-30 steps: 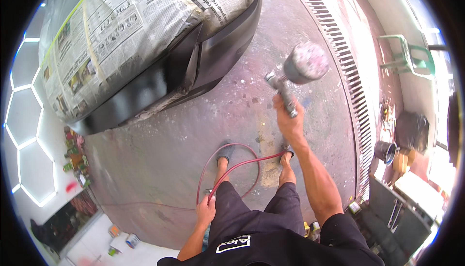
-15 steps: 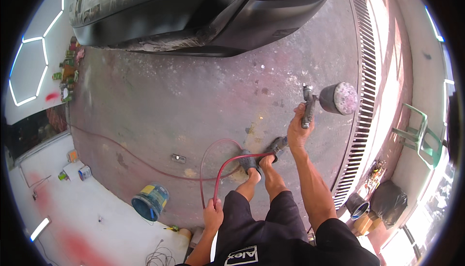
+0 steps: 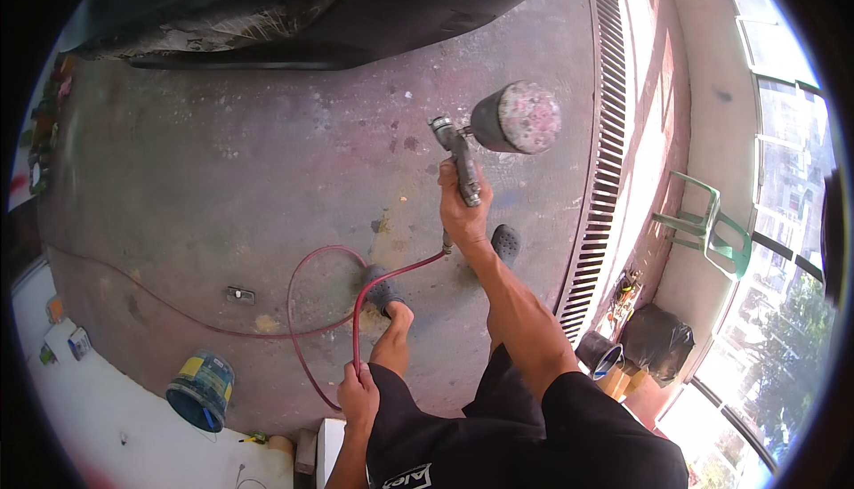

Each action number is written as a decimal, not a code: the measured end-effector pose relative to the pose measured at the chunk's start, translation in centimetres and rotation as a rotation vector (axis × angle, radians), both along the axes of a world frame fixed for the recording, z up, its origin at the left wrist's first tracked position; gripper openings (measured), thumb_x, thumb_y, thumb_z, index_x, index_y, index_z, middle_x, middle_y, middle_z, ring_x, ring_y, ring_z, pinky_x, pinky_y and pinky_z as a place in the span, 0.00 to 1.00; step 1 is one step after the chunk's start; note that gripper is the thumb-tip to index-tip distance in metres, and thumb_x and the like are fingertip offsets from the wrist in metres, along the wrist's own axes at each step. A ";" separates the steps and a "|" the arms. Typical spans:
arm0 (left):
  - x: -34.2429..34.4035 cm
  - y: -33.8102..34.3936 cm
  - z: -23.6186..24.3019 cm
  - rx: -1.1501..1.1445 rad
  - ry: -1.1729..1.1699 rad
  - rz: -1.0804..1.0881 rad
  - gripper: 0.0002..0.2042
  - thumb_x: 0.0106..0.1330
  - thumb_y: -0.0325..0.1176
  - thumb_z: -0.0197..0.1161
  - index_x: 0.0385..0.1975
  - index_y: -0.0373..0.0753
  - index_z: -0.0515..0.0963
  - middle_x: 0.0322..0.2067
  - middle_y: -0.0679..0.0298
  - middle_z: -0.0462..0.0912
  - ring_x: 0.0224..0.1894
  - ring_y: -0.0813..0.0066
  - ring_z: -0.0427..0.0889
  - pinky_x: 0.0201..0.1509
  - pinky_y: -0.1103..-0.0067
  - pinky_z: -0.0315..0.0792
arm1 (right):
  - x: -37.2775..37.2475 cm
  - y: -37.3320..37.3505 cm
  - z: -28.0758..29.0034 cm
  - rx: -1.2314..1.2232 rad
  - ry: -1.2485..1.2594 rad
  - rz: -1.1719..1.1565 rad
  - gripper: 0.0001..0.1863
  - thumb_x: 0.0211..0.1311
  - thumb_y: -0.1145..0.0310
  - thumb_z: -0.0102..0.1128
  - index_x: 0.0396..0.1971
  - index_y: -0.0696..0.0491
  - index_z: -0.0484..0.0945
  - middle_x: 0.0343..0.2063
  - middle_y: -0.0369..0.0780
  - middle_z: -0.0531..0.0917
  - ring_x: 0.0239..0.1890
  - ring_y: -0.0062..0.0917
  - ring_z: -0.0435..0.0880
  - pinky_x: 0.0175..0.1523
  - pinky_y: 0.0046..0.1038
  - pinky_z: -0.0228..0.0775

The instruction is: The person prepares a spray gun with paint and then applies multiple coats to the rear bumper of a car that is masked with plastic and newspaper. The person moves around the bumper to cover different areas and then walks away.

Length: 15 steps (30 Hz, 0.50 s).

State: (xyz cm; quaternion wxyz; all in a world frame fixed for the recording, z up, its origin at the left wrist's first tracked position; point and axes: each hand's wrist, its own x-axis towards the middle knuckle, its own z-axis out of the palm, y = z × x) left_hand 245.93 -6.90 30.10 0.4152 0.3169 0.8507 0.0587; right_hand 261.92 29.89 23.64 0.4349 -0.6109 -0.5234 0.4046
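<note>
My right hand [image 3: 464, 209] is wrapped around the handle of a spray gun [image 3: 457, 161], held out in front of me at arm's length. A dark cup with a paint-speckled lid [image 3: 528, 117] is attached to the gun's side. From the gun's lower end a red air hose [image 3: 391, 274] curves back toward me. My left hand [image 3: 358, 393] is closed on that hose beside my left thigh. Ahead stands a car's dark, matte bumper [image 3: 391, 17], apart from the gun, with a rough scraped-looking patch [image 3: 222, 31] along its lower part.
The hose loops on the stained floor [image 3: 222, 195] by my clogs. At left stand a blue paint bucket [image 3: 201, 391] and a small metal piece [image 3: 240, 295]. A drain grate [image 3: 600, 160], a green chair [image 3: 712, 222], a black bucket [image 3: 600, 355] and a black bag [image 3: 656, 342] line the right.
My view has shifted right and forward. The spray gun has swung leftward and up toward the bumper, its cup now nearer to it. My feet have stepped apart; my left hand keeps the hose.
</note>
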 end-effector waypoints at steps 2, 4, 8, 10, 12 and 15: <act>1.1 2.1 -1.0 0.038 -0.020 0.007 0.11 0.80 0.39 0.59 0.44 0.39 0.80 0.31 0.44 0.88 0.37 0.36 0.88 0.39 0.51 0.79 | 3.5 2.1 -0.9 -0.017 0.017 -0.120 0.14 0.80 0.61 0.65 0.41 0.58 0.82 0.28 0.32 0.80 0.32 0.16 0.74 0.38 0.26 0.69; 2.2 3.8 -1.8 0.074 -0.033 0.028 0.11 0.80 0.39 0.59 0.44 0.38 0.81 0.33 0.45 0.89 0.37 0.37 0.89 0.39 0.52 0.80 | 6.7 4.0 -1.6 0.021 -0.011 -0.234 0.15 0.82 0.59 0.62 0.41 0.58 0.82 0.30 0.32 0.81 0.34 0.16 0.75 0.41 0.25 0.69; 4.6 5.1 -3.5 0.112 -0.022 0.154 0.11 0.80 0.38 0.59 0.46 0.37 0.81 0.35 0.46 0.90 0.39 0.39 0.90 0.41 0.55 0.81 | 7.8 5.6 -2.3 -0.006 -0.030 -0.350 0.19 0.84 0.54 0.59 0.41 0.57 0.83 0.31 0.33 0.82 0.35 0.16 0.75 0.42 0.26 0.69; 5.7 4.4 -4.0 0.161 -0.017 0.269 0.12 0.80 0.38 0.60 0.48 0.36 0.81 0.37 0.46 0.90 0.41 0.40 0.90 0.42 0.57 0.82 | 6.2 4.1 -3.0 -0.059 0.037 -0.323 0.20 0.83 0.53 0.59 0.41 0.56 0.84 0.32 0.32 0.82 0.34 0.15 0.74 0.42 0.26 0.68; 6.2 3.5 -3.6 0.142 0.010 0.366 0.12 0.81 0.38 0.60 0.50 0.34 0.81 0.38 0.45 0.90 0.42 0.42 0.91 0.43 0.58 0.82 | 3.2 2.6 -4.4 -0.055 0.095 -0.216 0.18 0.83 0.53 0.60 0.42 0.56 0.83 0.30 0.31 0.80 0.32 0.13 0.72 0.39 0.24 0.67; 6.1 1.4 -2.7 0.127 0.057 0.500 0.13 0.81 0.38 0.59 0.51 0.33 0.81 0.40 0.44 0.90 0.44 0.44 0.91 0.45 0.60 0.82 | -4.0 -0.2 -5.0 -0.085 0.255 -0.035 0.13 0.81 0.59 0.64 0.44 0.55 0.81 0.28 0.29 0.77 0.29 0.12 0.70 0.34 0.24 0.66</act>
